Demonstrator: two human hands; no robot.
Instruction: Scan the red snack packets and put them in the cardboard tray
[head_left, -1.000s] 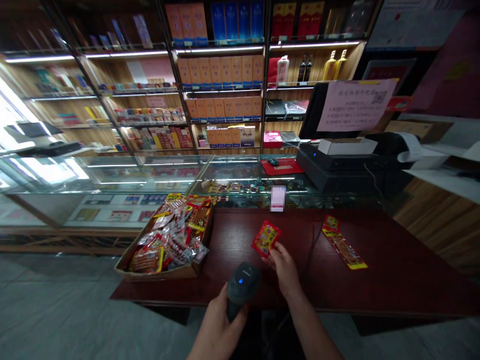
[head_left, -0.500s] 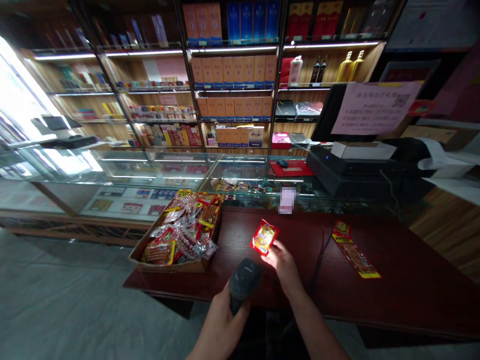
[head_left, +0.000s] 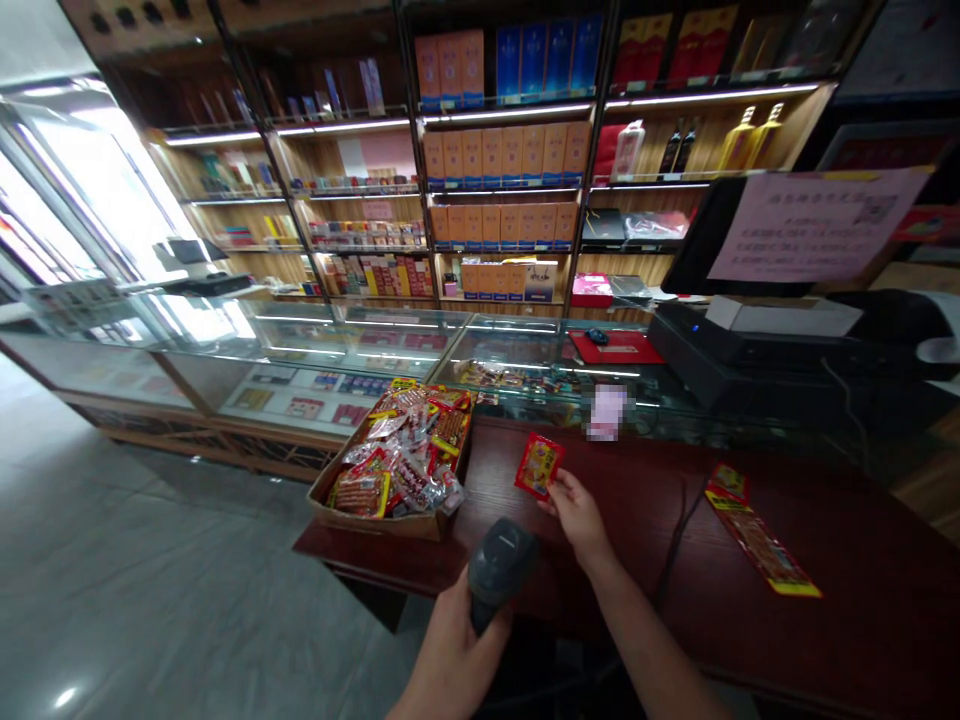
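My left hand (head_left: pixel 459 640) is closed round the handle of a dark barcode scanner (head_left: pixel 504 560), its head tilted up over the near edge of the table. In my right hand (head_left: pixel 576 510) a small red and yellow snack packet (head_left: pixel 538 465) is pinched by one edge, held above the dark red table (head_left: pixel 630 500) just beyond the scanner. To the left stands a cardboard box (head_left: pixel 420 526) filled with several snack packets (head_left: pixel 361 494). On the table's right part lie a long snack packet (head_left: pixel 765 545) and a small red packet (head_left: pixel 729 480) touching its upper end.
Behind the table runs a glass display counter (head_left: pixel 360 340). A red mouse pad (head_left: pixel 626 348) with a mouse (head_left: pixel 597 336) lies on it. At right stand a monitor with a pink paper sheet (head_left: pixel 814 225) and a black cash drawer (head_left: pixel 765 370). Shelves of boxes (head_left: pixel 502 155) line the wall.
The camera view has swung left, so everything sits further right. The bright scanner light on the small packet is gone. Both hands keep their holds.
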